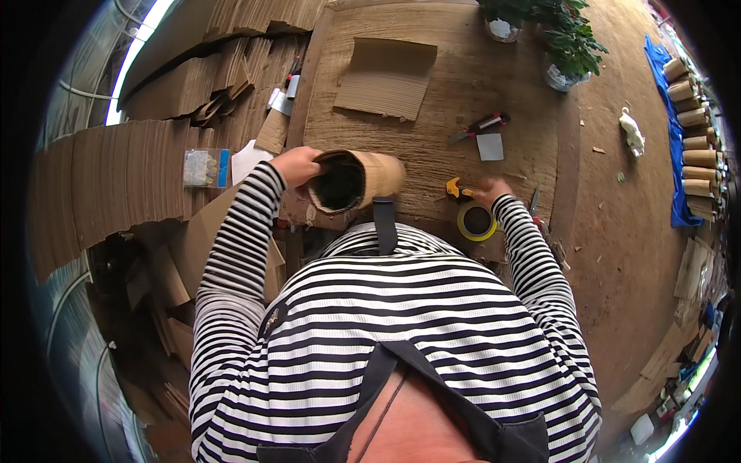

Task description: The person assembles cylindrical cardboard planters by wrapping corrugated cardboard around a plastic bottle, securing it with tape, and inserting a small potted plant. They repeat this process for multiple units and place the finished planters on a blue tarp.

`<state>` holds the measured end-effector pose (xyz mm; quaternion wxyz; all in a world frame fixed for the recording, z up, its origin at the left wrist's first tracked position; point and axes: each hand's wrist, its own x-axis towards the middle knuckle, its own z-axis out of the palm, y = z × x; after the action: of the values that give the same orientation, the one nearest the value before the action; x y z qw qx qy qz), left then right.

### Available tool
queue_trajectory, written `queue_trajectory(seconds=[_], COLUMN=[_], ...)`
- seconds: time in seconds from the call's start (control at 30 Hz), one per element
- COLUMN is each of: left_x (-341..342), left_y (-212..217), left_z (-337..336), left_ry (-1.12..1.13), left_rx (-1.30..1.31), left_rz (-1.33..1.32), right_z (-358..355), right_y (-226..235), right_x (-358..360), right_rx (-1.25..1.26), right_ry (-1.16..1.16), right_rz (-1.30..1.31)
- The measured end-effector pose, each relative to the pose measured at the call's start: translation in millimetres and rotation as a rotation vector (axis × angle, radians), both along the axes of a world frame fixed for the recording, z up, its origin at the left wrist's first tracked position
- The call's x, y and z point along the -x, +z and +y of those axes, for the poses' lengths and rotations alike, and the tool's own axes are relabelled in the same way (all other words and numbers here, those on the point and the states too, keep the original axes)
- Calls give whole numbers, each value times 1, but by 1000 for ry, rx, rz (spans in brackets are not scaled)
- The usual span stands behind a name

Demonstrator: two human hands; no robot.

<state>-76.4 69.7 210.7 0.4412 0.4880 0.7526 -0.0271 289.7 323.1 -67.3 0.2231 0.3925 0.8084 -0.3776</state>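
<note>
The left hand (296, 164) is gripping a rolled brown corrugated-cardboard tube (356, 180) lying on the cardboard-covered table (432, 154), which risks uncurling while the right hand (489, 190), fingers curled, is reaching beside a yellow-handled cutter (457, 187).

Tan cardboard tube (363, 179), dark inside, at my left hand (296, 164); yellow tape roll (476, 221) by my right hand (488, 190); black-white striped sleeves (247, 231).

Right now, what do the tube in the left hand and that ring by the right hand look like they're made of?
The tube looks like corrugated cardboard, matte brown: fine ribs run along its outside. The ring by the right hand looks like a roll of adhesive tape, yellowish and slightly glossy around a dark core, though plastic or paper is unclear.
</note>
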Motion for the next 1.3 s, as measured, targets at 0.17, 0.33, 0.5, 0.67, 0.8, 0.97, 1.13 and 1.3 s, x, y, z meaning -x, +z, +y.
queue_trajectory(seconds=[0.17, 0.33, 0.5, 0.67, 0.8, 0.97, 1.13, 1.3], left_x=[-43, -44, -57, -55, -54, -73, -81, -87], left_y=[9, -7, -5, -13, -10, 29, 26, 28], left_z=[16, -10, -22, -34, -24, 4, 14, -10], left_ry=[355, 230, 423, 391, 304, 196, -52, 15], left_rx=[-125, -376, -366, -377, -570, -1006, -1176, -1212], left_rz=[83, 262, 222, 273, 300, 24, -327, -498], right_z=[41, 65, 69, 23, -6, -70, -119, -162], right_y=[39, -32, -57, 20, 112, 244, 317, 316], right_x=[55, 70, 55, 54, 51, 60, 77, 74], right_rx=[-192, -219, -114, 445, 581, 131, -544, -592], right_ry=[-560, -719, -716, -776, -656, -425, 78, -193], right_rz=[-225, -334, 81, 814, 1065, 1314, 1241, 1229])
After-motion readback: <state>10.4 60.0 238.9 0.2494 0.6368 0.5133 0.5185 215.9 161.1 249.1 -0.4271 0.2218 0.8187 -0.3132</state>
